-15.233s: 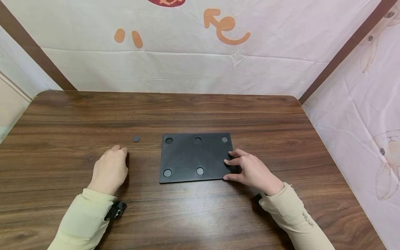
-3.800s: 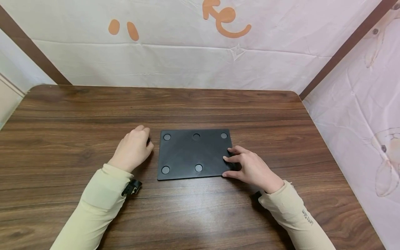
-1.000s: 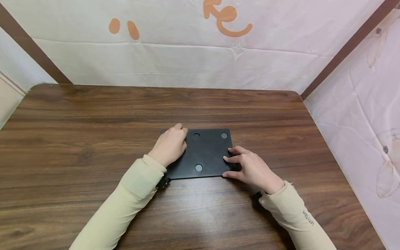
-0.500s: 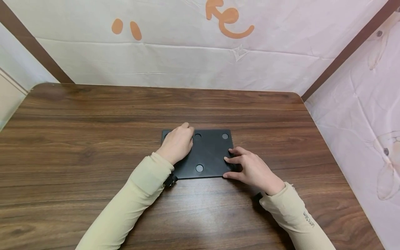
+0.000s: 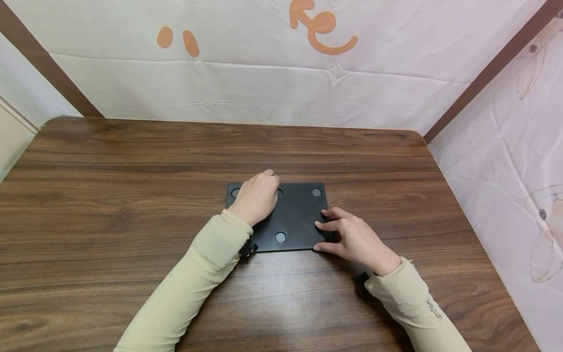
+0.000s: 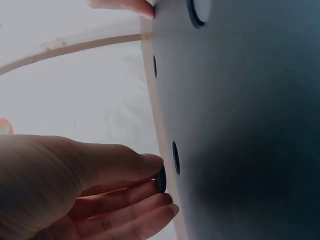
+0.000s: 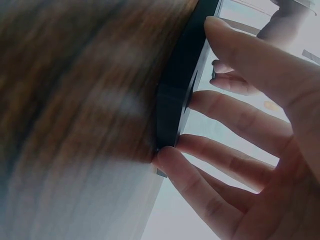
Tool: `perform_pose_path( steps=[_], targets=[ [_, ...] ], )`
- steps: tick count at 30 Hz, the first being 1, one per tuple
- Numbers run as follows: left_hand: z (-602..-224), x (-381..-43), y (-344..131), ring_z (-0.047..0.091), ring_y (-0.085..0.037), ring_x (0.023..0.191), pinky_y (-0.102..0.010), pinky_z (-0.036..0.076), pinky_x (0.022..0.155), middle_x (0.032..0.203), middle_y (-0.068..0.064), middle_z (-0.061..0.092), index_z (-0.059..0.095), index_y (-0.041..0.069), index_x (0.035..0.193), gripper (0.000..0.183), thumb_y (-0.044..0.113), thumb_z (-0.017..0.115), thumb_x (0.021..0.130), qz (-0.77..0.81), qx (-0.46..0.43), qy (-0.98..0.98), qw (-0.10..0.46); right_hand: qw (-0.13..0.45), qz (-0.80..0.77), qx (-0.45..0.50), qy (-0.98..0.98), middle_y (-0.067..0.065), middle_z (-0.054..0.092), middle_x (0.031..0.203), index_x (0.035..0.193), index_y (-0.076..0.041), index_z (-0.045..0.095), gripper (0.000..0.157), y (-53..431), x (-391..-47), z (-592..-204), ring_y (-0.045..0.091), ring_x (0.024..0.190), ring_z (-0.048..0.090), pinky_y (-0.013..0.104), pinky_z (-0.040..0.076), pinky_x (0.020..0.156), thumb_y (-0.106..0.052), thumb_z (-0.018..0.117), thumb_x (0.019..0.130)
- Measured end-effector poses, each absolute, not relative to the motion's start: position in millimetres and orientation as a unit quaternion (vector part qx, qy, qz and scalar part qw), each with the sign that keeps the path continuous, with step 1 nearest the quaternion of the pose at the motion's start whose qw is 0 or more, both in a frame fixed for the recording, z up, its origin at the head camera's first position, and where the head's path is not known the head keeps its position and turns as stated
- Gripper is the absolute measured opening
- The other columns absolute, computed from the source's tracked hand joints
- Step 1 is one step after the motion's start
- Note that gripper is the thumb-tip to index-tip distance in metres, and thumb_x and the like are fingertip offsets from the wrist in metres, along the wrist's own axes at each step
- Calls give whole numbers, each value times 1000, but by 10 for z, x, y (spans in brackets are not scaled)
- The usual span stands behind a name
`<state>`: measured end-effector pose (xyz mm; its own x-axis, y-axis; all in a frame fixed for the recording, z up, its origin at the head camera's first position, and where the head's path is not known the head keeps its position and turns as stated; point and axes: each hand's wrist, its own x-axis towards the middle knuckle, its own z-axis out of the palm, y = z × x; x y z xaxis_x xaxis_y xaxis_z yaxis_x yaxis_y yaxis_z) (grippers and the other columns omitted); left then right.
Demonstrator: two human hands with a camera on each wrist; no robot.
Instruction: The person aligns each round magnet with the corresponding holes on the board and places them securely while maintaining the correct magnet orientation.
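Observation:
A black rectangular plate (image 5: 299, 215) with round recesses lies on the wooden table. Grey discs fill the far-left, far-right (image 5: 316, 192) and near-middle (image 5: 280, 237) recesses. My left hand (image 5: 255, 197) is over the plate's left half, covering the near-left recess and part of the far-middle one. Its thumb and fingers pinch a small dark disc (image 6: 160, 179), right beside a round recess (image 6: 176, 157) in the left wrist view. My right hand (image 5: 354, 239) holds the plate's right end, thumb at the near edge and fingertips on the top and side. It hides the near-right corner.
Brown wood-grain table top (image 5: 132, 195) surrounds the plate. A white printed sheet (image 5: 246, 83) hangs behind the table's far edge, and another (image 5: 506, 161) hangs along the right side.
The loose disc on the table left of the plate is gone, and the far-left recess has gained a disc. My left hand has moved right, over the plate. My right hand has stayed put.

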<state>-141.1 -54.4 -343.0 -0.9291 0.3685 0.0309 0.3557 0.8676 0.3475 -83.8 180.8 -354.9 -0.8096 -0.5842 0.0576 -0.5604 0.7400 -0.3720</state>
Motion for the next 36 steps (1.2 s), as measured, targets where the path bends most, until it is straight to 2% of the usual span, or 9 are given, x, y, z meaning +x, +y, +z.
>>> perform_pose_path(
  steps=[16,36],
  targets=[
    [-3454,-1481,-459,62,-27,74,-40,54,60,88,-13,60,70,0,89,15,-1,55,90,178,195,964,24,27,-190,-310,931,17,61,122,110,-5,73,49,1810,-834,-3548,27,106,64,39,54,85,-35,84,72],
    [-3485,-1493,-416,63,-30,80,-44,55,63,88,-15,61,70,-1,89,17,-4,53,89,157,204,966,14,32,-191,-305,932,16,61,123,111,-6,73,50,1813,-830,-3553,27,108,64,41,54,86,-35,83,72]
  ],
)
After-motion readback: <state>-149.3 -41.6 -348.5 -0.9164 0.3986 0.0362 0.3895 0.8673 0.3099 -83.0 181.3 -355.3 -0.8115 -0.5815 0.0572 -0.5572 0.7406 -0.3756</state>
